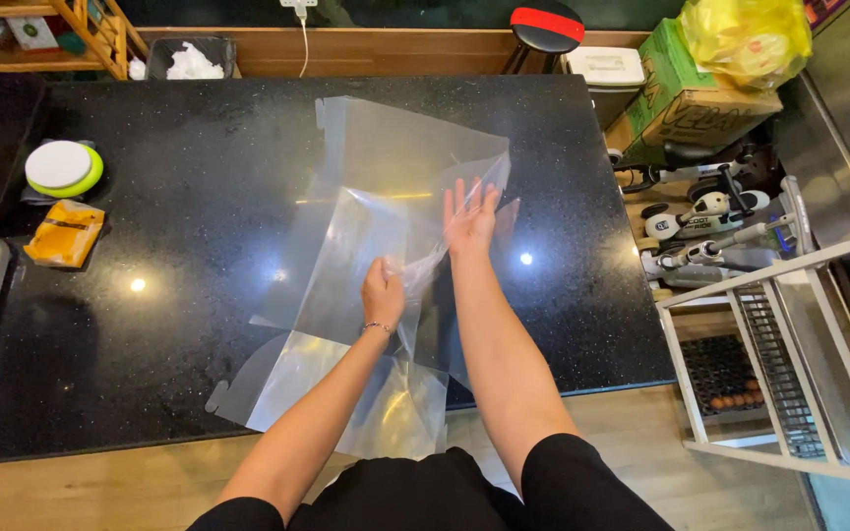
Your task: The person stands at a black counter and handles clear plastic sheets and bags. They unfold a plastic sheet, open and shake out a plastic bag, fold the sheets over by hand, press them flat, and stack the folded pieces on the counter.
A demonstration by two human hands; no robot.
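Clear sheet (386,226) mid-frame, only partly folded: left hand (383,293) pinches a crease, right hand (470,216) flat, fingers spread, inside it. Most flaps still loose.

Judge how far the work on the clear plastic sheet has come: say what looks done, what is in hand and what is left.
Done: the clear plastic sheet lies spread on the black counter, partly raised along creases. In hand: the left hand pinches a fold near the middle, while the right hand presses flat, fingers spread. Left: no closed shape shows; the near flaps hang loose over the counter's edge.
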